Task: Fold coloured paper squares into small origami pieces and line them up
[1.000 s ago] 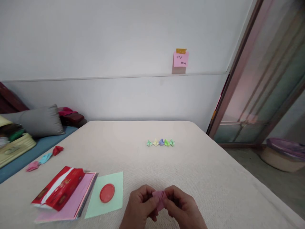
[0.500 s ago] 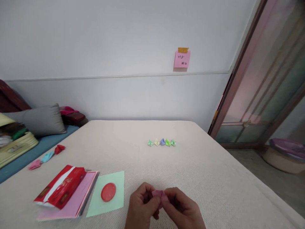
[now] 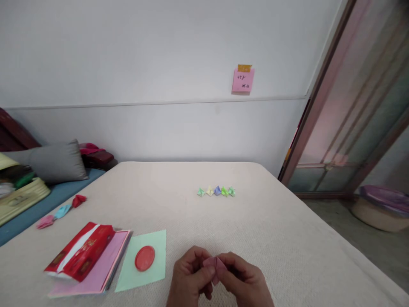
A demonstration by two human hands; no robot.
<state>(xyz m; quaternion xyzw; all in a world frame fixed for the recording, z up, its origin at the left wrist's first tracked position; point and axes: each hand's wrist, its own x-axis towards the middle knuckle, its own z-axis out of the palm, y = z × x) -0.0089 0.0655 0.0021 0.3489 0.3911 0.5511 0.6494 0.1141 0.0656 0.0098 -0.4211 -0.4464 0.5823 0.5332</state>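
A small folded piece of pink paper is pinched between my two hands, low in the middle of the view. My left hand grips its left side between thumb and curled fingers. On the right side, my right hand holds it the same way. Its lower tip points down between the thumbs, and a crease runs down from its top edge. Left of my hands, a red round disc lies on a square of light green paper.
A red tissue pack rests on a stack of coloured paper at the left. Several small folded paper pieces stand in a row farther back. Three more, including a blue one, lie near the left edge. The cloth-covered table meets the wall.
The fingers have shifted slightly on the pink paper, and more of its lower part shows between my thumbs. Both hands still hold it in nearly the same place.
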